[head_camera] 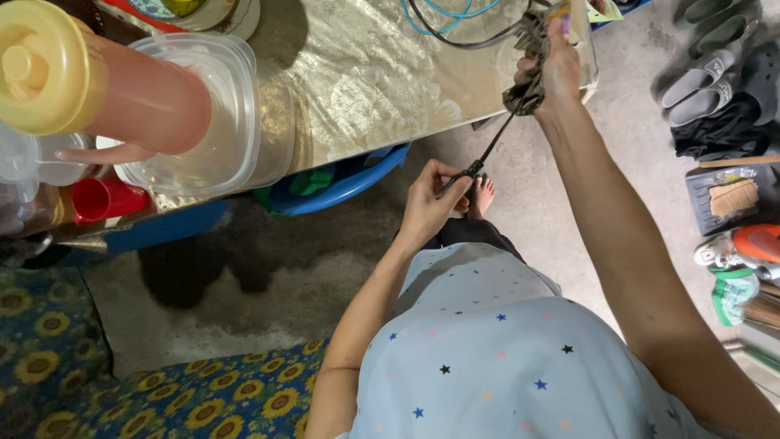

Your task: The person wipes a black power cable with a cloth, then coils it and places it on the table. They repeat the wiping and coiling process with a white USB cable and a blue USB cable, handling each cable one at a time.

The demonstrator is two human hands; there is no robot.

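My left hand (431, 199) pinches the end of a thin black cord (496, 142) just below the table edge, above my bare foot (481, 195). The cord runs taut up to my right hand (556, 69), which grips a bundled coil of the same dark cord (528, 85) at the table's edge. More black and blue cables (451, 16) lie on the shiny table top (366, 81) beyond the coil.
Stacked clear plastic containers (236, 114), an orange jug with a yellow lid (49, 65) and a red cup (101, 199) crowd the table's left end. Blue basins (349, 183) sit under the table. Sandals (707, 81) and clutter lie on the concrete floor at right; a sunflower-patterned mat (162, 398) at left.
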